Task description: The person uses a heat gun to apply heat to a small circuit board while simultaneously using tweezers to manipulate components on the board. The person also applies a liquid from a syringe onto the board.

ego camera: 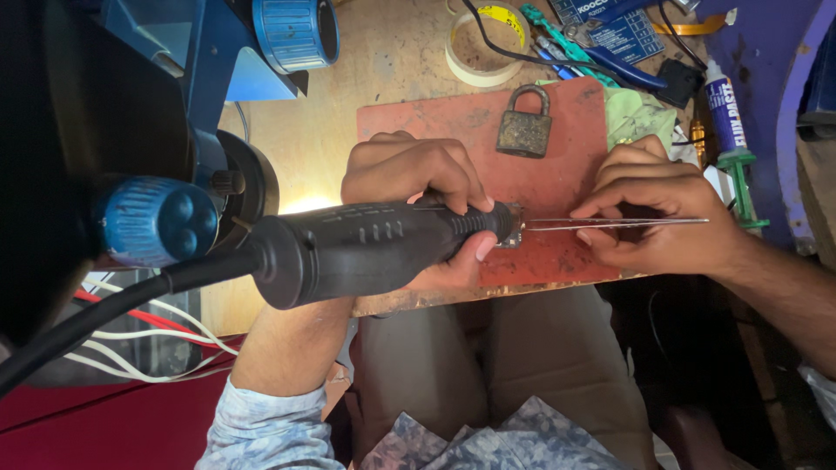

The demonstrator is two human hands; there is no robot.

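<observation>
Left hand point(409, 187): grasping black hot-air handpiece point(366, 248), nozzle on small circuit board point(512, 233); right hand point(657, 209): pinching tweezers point(610, 223); red mat point(540, 187); padlock point(525, 129) far on mat

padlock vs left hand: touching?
Apart. The head view shows bare red mat between the padlock and the left hand, which grips the black hot-air handpiece lower down.
</observation>
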